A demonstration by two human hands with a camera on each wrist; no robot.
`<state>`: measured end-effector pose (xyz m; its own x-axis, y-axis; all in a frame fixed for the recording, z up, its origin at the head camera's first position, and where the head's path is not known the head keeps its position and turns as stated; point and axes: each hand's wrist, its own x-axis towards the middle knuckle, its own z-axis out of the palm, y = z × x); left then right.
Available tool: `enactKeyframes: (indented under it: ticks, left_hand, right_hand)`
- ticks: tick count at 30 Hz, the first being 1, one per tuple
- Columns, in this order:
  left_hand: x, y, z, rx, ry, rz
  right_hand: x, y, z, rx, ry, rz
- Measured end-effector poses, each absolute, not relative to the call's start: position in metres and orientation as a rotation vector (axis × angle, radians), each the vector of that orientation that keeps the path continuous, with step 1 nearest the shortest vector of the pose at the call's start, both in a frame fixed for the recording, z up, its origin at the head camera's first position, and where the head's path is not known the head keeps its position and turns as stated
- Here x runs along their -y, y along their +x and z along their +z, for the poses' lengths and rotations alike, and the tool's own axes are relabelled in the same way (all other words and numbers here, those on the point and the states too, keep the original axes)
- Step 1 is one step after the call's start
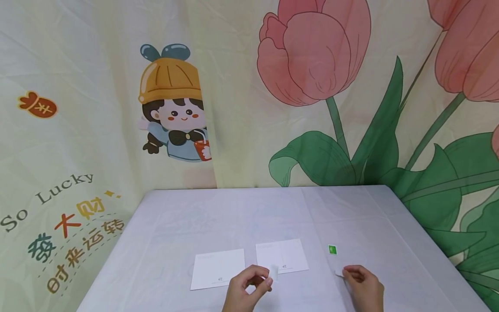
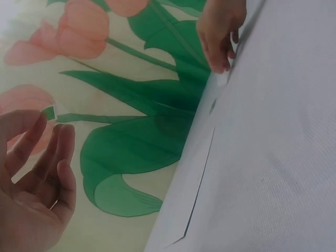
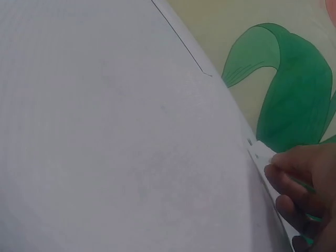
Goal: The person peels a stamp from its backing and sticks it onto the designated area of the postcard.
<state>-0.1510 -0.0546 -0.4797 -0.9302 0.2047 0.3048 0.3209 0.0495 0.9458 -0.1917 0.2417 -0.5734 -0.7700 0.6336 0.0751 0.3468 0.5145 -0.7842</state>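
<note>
My left hand [image 1: 247,287] is raised over the near edges of two white cards. At its fingertips is a small stamp [image 2: 50,113], green with a white border in the left wrist view; from the head its pale back shows. Whether the thumb touches it is hard to see. Further right, my right hand [image 1: 365,284] pinches a small white paper piece [image 1: 339,273] low over the table. Just beyond that piece lies another green stamp [image 1: 332,250]. The left card [image 1: 216,266] is partly covered by my left hand, and the right card [image 1: 280,255] lies behind it.
A white cloth covers the table [image 1: 234,216]. Behind its far edge hangs a curtain [image 1: 234,86] printed with tulips, a cartoon figure and lettering.
</note>
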Motion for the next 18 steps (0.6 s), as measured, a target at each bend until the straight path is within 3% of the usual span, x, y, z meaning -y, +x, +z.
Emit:
enactKeyframes:
  ticks: [18]
  left_hand:
    - [0.0572,-0.1521,-0.4843,2.236,-0.509,-2.079]
  right_hand:
    - [-0.2427,-0.1871,-0.5703,2.540,-0.664,0.848]
